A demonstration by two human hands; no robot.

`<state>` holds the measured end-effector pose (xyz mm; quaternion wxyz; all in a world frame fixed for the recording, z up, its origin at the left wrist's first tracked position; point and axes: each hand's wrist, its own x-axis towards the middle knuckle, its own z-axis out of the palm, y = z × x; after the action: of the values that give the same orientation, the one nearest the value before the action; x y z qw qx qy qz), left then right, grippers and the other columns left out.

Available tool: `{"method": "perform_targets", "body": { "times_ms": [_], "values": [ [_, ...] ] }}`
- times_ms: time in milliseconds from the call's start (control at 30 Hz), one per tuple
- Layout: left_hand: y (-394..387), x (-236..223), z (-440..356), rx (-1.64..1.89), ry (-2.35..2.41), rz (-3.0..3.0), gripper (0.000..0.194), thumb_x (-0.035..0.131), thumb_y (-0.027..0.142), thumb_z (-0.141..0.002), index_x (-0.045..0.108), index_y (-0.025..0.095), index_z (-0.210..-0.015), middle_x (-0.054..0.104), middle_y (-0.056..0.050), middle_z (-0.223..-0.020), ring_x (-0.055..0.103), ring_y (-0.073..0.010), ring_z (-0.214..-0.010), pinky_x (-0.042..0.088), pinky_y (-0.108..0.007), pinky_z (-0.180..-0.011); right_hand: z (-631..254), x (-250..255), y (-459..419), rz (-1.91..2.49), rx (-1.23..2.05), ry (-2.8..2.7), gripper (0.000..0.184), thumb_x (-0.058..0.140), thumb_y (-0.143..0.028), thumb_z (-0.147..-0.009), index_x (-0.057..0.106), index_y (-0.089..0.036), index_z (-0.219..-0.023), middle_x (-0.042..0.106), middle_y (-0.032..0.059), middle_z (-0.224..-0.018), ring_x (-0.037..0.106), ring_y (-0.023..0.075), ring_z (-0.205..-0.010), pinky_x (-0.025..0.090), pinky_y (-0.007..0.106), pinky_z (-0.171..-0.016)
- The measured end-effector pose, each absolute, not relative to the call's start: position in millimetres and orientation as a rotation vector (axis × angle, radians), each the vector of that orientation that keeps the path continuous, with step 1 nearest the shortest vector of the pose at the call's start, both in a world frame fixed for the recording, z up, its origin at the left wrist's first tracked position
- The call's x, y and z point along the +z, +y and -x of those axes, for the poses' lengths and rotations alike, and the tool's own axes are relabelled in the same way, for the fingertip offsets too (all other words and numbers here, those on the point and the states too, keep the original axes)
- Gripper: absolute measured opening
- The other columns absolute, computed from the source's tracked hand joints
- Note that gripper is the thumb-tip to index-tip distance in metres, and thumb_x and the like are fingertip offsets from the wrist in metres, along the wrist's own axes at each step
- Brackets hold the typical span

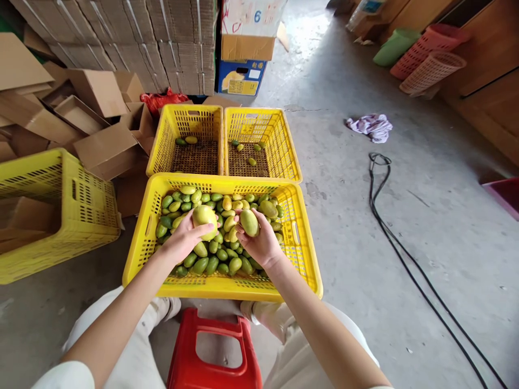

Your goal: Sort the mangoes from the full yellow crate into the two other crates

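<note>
Yellow-green and rounded, the larger fruit (pixel 205 220) lies at one o'clock from the left hand (pixel 183 237), whose fingers and thumb are half curled around it. The oval fruit (pixel 250 223) lies at eleven o'clock from the right hand (pixel 261 243), gripped by similarly bent fingers. Both are above the big crate (pixel 227 290), filled with green and yellow fruits (pixel 212 265). Just beyond, the eleven o'clock crate (pixel 160 138) holds two fruits; the one o'clock crate (pixel 286 146) holds several. At nine o'clock, a side crate (pixel 91 202) contains cardboard (pixel 32 215). The oval fruit looks smooth and greener.
</note>
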<state>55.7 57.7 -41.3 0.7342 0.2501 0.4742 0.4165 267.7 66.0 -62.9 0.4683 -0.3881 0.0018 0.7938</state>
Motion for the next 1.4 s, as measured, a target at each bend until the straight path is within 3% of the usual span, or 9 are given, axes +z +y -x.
{"method": "perform_targets", "body": {
  "times_ms": [100,233,400,533,767,900,1100,1267,1400],
  "values": [
    [57,-41,-54,0.885,0.991,-0.544,0.056,0.095,0.036,-0.076,0.077,0.02,-0.127,0.081,-0.014,-0.127,0.07,-0.0408,-0.14,0.056,-0.056,-0.121,-268,-66,66,0.977,1.971,-0.002,0.019,0.071,-0.034,-0.101,0.077,-0.016,-0.107,0.075,0.0057,-0.083,0.053,0.0105,-0.056,0.039,0.017,-0.044],
    [55,-41,-56,0.86,1.048,-0.562,0.059,0.103,0.039,-0.074,0.078,0.022,-0.124,0.081,-0.014,-0.129,0.069,-0.0388,-0.141,0.055,-0.053,-0.122,-269,-70,65,0.979,2.002,-0.005,0.019,0.075,-0.038,-0.103,0.077,-0.02,-0.109,0.073,0.0031,-0.081,0.058,0.0118,-0.058,0.043,0.016,-0.045],
    [55,-49,-57,0.89,1.127,-0.614,0.061,0.11,0.024,-0.055,0.082,0.021,-0.11,0.081,-0.007,-0.108,0.075,-0.0302,-0.117,0.059,-0.042,-0.108,-268,-65,66,0.965,1.985,0.021,0.024,0.07,-0.041,-0.107,0.075,-0.019,-0.1,0.073,0.0036,-0.082,0.055,0.0104,-0.058,0.044,0.017,-0.048],
    [57,-51,-56,0.95,1.215,-0.545,0.057,0.105,0.012,-0.053,0.081,0.02,-0.104,0.078,-0.003,-0.098,0.074,-0.0235,-0.102,0.059,-0.036,-0.099,-268,-61,64,0.972,1.93,-0.101,0.023,0.087,-0.04,-0.094,0.072,-0.023,-0.092,0.074,0.002,-0.084,0.053,0.0124,-0.062,0.042,0.021,-0.048],
    [58,-45,-57,0.946,1.157,-0.498,0.054,0.108,0.021,-0.057,0.078,0.016,-0.102,0.081,-0.01,-0.112,0.08,-0.0276,-0.098,0.063,-0.045,-0.096,-266,-60,64,1.011,1.867,-0.076,0.023,0.093,-0.027,-0.083,0.071,-0.022,-0.087,0.076,0.0006,-0.088,0.052,0.0099,-0.063,0.043,0.02,-0.052],
    [57,-46,-57,0.932,1.195,-0.573,0.05,0.107,0.025,-0.061,0.075,0.018,-0.099,0.08,-0.008,-0.1,0.078,-0.0266,-0.091,0.063,-0.044,-0.092,-268,-63,65,1.009,1.884,-0.021,0.018,0.09,-0.029,-0.086,0.075,-0.022,-0.092,0.072,0.0001,-0.081,0.054,0.0113,-0.063,0.044,0.022,-0.052],
    [58,-41,-56,0.921,1.043,-0.523,0.052,0.091,0.031,-0.072,0.077,0.022,-0.121,0.081,-0.013,-0.124,0.074,-0.0389,-0.13,0.058,-0.054,-0.116,-271,-70,65,0.981,1.944,-0.06,0.022,0.083,-0.041,-0.095,0.078,-0.021,-0.103,0.071,0.003,-0.08,0.058,0.0148,-0.065,0.049,0.024,-0.053],
    [59,-43,-56,0.919,1.091,-0.558,0.054,0.095,0.034,-0.078,0.075,0.025,-0.127,0.08,-0.013,-0.133,0.072,-0.0361,-0.136,0.058,-0.048,-0.116,-270,-68,67,0.995,1.983,-0.019,0.019,0.074,-0.038,-0.098,0.075,-0.019,-0.101,0.071,0.0038,-0.077,0.054,0.0127,-0.061,0.043,0.019,-0.051],
    [58,-48,-56,0.975,1.174,-0.557,0.066,0.106,0.034,-0.069,0.072,0.023,-0.126,0.081,-0.012,-0.129,0.073,-0.0325,-0.131,0.057,-0.042,-0.112,-269,-65,68,0.992,1.967,-0.018,0.02,0.071,-0.041,-0.099,0.073,-0.021,-0.099,0.071,0.0028,-0.077,0.046,0.0111,-0.056,0.038,0.017,-0.048]
  ]
}}
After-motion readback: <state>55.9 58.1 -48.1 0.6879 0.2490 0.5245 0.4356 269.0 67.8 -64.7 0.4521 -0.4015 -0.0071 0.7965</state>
